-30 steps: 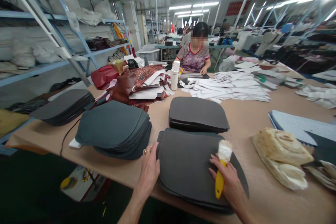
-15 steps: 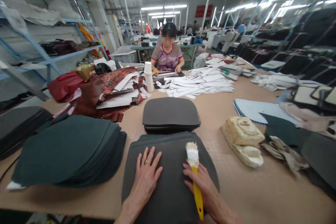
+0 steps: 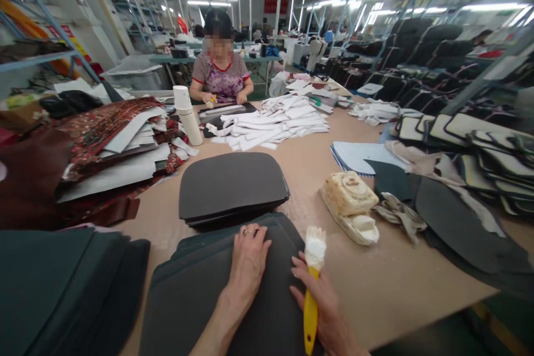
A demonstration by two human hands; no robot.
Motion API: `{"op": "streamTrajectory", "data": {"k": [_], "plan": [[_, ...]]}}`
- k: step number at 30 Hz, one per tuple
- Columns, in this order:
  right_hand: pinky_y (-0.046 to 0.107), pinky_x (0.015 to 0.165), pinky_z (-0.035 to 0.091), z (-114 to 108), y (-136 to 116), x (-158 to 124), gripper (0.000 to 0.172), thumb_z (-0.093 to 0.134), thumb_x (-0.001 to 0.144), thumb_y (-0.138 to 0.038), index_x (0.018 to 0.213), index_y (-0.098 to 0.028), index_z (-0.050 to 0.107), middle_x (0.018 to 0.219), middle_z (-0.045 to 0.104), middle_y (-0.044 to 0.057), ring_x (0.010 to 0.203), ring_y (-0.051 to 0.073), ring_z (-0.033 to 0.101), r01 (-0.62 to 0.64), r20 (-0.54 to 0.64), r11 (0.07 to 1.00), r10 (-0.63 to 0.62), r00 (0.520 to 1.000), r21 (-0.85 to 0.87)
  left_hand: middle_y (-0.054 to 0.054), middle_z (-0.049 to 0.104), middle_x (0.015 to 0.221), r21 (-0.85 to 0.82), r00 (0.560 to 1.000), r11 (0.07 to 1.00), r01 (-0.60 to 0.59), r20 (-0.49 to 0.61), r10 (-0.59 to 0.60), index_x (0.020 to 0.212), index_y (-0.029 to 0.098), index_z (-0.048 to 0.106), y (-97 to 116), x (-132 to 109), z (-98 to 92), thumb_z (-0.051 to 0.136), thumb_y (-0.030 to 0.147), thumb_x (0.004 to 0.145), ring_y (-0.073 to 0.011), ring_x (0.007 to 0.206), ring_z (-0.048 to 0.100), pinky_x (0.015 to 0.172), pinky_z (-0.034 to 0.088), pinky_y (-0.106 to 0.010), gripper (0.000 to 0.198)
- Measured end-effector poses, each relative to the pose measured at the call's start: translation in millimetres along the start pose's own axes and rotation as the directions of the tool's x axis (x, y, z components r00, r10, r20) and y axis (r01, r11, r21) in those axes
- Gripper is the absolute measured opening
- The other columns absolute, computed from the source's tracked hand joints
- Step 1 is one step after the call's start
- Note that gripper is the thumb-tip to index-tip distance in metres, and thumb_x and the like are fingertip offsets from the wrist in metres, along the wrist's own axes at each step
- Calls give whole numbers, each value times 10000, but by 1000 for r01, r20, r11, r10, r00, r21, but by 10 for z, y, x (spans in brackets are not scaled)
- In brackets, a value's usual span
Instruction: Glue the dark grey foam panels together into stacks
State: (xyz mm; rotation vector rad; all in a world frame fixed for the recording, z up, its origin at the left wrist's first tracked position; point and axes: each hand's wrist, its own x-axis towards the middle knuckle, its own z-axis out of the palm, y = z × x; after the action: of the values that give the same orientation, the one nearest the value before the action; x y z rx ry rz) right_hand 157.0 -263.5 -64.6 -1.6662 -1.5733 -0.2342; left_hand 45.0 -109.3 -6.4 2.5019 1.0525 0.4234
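Observation:
My left hand (image 3: 248, 264), a ring on one finger, rests on the near stack of dark grey sheets (image 3: 187, 300), its fingers slightly bent against the top sheet. A flat paintbrush (image 3: 311, 303) with a yellow handle is held in my right hand (image 3: 329, 314) at the stack's right edge. The brush points away from me, and its bristles are coated in white. Just beyond lies a second stack of dark grey rounded pieces (image 3: 233, 183). To the right of the brush stands a cream-coloured, crusted container (image 3: 350, 194) with a white lump at its front.
Dark green sheets (image 3: 50, 289) are piled at the left, below patterned red and white material (image 3: 112, 144). White paper cups (image 3: 187, 117) stand near white strips (image 3: 271, 122). Across the table (image 3: 400, 283) a co-worker (image 3: 221, 72) sits. Padded pieces (image 3: 496, 167) lie at the right.
The view has swung to the right. My left hand has moved forward across the sheets, its fingers drawn closer together. My right hand still holds the paintbrush.

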Motion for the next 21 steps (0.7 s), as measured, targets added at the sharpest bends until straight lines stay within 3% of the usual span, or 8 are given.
{"op": "streamTrajectory", "data": {"k": [7,14,21], "plan": [[364,848,530,-73,-31,45,356,572,777,-95,1129,-145,547,1092,654,148,1120,258,550,30,82,1000,-30,996,1,-34,594,849,-201,994,975,100,-22,-107,827,215,578,-99,130,119,484,184,812,-214,836,554,756,437,-366,100],[339,809,545,-117,32,123,245,586,781,-149,1022,-181,610,986,701,90,1013,249,616,69,112,997,-65,992,-29,-12,600,753,-177,993,980,95,-47,-105,741,237,539,-127,166,203,426,306,843,-216,753,560,684,408,-360,167],[319,779,553,16,23,27,236,627,764,-179,981,-270,635,923,719,38,924,228,657,-82,-13,997,82,997,-3,-20,625,760,-147,993,986,74,-80,-87,752,245,521,-161,177,247,400,372,855,-209,768,590,697,436,-354,203]]}}
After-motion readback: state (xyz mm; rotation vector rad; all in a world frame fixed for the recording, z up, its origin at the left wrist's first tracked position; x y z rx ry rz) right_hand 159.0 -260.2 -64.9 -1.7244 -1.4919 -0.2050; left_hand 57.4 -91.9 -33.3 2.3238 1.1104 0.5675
